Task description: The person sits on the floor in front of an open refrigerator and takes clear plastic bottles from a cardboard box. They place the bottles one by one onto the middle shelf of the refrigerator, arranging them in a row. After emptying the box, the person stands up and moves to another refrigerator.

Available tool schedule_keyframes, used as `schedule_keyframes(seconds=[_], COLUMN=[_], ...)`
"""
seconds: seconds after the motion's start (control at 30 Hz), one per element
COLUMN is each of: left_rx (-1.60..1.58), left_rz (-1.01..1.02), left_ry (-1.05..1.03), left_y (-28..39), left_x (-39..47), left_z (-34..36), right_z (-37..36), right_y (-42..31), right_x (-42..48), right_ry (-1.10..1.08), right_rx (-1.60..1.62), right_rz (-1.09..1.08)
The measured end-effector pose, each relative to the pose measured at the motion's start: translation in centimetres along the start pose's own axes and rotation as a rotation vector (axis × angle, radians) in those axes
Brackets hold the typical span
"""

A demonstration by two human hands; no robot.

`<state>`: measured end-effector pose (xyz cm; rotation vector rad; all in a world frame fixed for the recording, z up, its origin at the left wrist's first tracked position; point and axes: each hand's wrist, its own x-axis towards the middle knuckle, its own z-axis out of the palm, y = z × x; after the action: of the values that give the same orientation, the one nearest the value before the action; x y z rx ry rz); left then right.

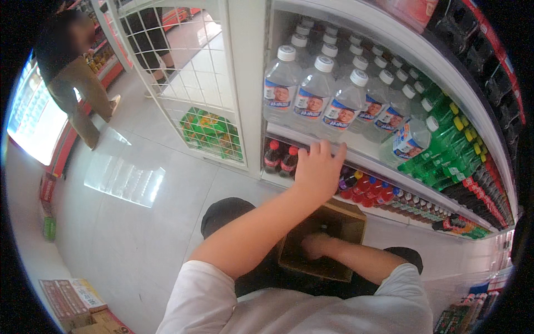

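My left hand [319, 172] is at the front edge of a white shelf [306, 130], fingers apart and nothing visible in them; whether it touches the edge I cannot tell. Clear plastic bottles [311, 94] with white caps and blue-and-orange labels stand in rows just beyond it. Below this shelf, dark soda bottles with red caps [273, 155] are close to the hand's left. A brown cardboard box [354, 219] sits between my knees. My right hand [316, 245] reaches down inside it, blurred and in shadow. A small pale spot shows near its fingers; what they hold is hidden.
Green soda bottles [448, 140] fill the shelf's right side, and red drink bottles [367, 190] stand lower down. A white wire-grid panel [194, 83] is at left, with green packages [212, 133] behind it. A person [75, 71] stands far left. Cartons [79, 304] lie bottom left.
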<state>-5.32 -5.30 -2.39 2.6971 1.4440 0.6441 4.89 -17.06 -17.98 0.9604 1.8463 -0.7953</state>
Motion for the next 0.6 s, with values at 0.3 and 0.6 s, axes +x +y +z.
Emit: schedule_keyframes(seconds=[0.3,0.6], left_rx=[0.071,0.115], left_rz=[0.061,0.032], left_ry=[-0.104,-0.244], left_y=[0.3,-0.7], left_x=[-1.6,-2.1], left_z=[0.4,0.1], right_z=[5.8,6.7], right_y=[5.9,6.0], right_x=[12.5,14.2], right_ry=[-0.153,-0.167], right_rx=[-0.023,-0.065], right_rz=[0.323,0.335])
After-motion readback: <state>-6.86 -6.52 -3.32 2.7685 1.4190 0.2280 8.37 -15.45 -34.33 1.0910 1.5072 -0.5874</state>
